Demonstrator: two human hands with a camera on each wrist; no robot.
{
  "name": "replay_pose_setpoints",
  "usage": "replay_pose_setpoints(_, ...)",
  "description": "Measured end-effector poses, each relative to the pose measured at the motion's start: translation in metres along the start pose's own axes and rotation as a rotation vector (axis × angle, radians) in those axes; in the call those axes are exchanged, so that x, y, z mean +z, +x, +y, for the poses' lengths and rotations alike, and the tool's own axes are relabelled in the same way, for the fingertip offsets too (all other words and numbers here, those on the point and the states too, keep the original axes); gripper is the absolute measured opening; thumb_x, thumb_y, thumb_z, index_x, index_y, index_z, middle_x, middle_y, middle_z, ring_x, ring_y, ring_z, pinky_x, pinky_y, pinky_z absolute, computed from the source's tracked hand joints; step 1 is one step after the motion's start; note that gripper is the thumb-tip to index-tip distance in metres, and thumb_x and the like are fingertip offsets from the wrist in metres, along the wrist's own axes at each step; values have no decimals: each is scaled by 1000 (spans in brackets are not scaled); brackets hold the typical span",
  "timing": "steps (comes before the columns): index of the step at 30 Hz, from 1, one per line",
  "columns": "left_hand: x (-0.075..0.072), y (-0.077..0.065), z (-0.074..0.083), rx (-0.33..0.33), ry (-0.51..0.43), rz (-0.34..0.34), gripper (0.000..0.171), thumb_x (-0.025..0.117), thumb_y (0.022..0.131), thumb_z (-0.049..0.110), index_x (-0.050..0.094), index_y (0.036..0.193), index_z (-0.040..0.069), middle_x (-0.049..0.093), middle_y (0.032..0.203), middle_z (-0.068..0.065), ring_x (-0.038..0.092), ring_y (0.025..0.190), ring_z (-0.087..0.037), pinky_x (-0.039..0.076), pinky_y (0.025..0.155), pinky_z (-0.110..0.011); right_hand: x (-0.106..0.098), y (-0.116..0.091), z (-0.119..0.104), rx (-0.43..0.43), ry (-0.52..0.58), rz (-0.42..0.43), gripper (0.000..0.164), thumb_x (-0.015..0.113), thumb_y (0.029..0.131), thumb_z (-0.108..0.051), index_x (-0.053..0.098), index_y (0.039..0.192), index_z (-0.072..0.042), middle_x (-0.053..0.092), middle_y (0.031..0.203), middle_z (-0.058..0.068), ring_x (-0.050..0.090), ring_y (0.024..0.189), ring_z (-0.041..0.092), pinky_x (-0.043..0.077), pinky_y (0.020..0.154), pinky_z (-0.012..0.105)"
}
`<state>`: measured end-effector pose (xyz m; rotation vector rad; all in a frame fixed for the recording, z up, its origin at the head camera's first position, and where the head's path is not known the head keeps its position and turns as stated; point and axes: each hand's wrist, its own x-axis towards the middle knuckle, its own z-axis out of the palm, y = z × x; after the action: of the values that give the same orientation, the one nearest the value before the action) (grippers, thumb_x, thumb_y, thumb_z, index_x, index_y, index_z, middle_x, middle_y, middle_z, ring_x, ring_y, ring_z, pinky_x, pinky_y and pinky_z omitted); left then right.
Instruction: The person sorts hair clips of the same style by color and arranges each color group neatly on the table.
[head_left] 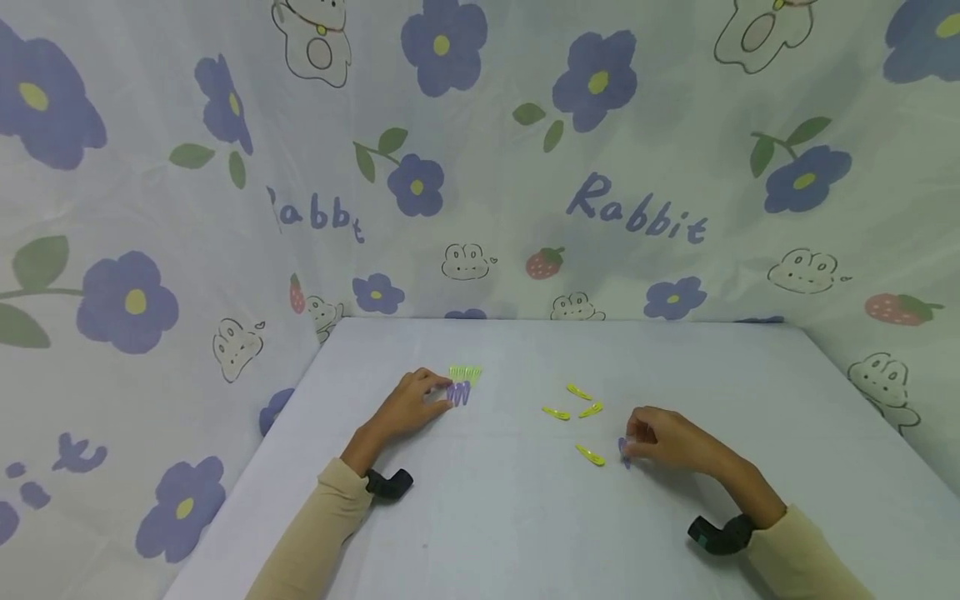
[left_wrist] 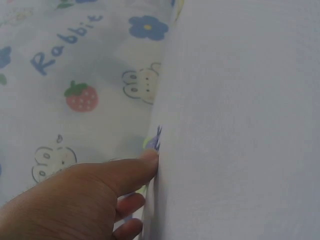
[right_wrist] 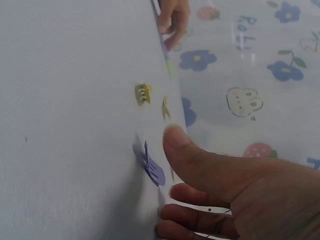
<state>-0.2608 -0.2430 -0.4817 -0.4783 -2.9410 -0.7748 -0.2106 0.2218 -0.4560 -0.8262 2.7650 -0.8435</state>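
My left hand [head_left: 411, 406] is at the left end of a short row of purple snap hair clips [head_left: 463, 392]. Its thumb and index finger pinch the outermost clip between its two ends; in the left wrist view, a purple clip [left_wrist: 159, 136] shows just past the thumb tip. On the right, a single purple hair clip [right_wrist: 154, 172] lies on the table beside my right hand [head_left: 671, 439]. The thumb and fingers of that hand are spread apart around the clip's near side, with a gap showing between thumb and clip in the right wrist view.
Several light green hair clips [head_left: 465, 373] form a row just behind the purple ones. Between the hands, yellow hair clips [head_left: 590, 455] lie scattered on the white tabletop [head_left: 495, 517]. A printed cloth [head_left: 495, 225] hangs behind and along the sides.
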Motion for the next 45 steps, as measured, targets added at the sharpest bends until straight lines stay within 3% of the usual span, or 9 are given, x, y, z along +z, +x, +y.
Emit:
replay_pose_setpoints(6,0,0,-1,3,3,6,43,73,92,36,66,130,18,60,124,-4,52,113,-25,48,96,-46,1,0,-8,69,-70,-63,45,88,73,-38,65,102,-13,55,91,-6,50,83,10,48,70,21)
replay_pose_setpoints(13,0,0,0,-5,4,6,43,73,92,35,67,130,18,60,123,-5,52,113,-26,48,96,-47,-4,-4,2,-7,-74,-119,64,86,74,-42,63,128,-16,56,99,-5,50,86,8,48,73,22)
replay_pose_setpoints(25,-1,-2,4,-12,2,0,42,73,92,34,66,131,18,59,125,-4,52,114,-25,47,98,-47,-2,-4,14,-117,-45,-93,52,80,81,-44,69,123,-15,52,94,-8,47,82,1,46,69,19)
replay_pose_setpoints(35,-2,-2,4,-8,4,6,42,73,92,33,66,130,17,60,124,-5,52,113,-25,47,97,-47,-1,-3,14,-126,-50,-64,53,79,80,-48,71,120,-13,53,92,-10,48,80,2,46,67,19)
replay_pose_setpoints(45,1,-1,2,-25,-1,2,42,73,91,34,66,130,20,60,125,-3,52,115,-24,47,98,-46,-1,-4,13,-123,-47,-15,50,80,83,-39,70,119,-6,59,92,-9,52,78,0,49,65,19)
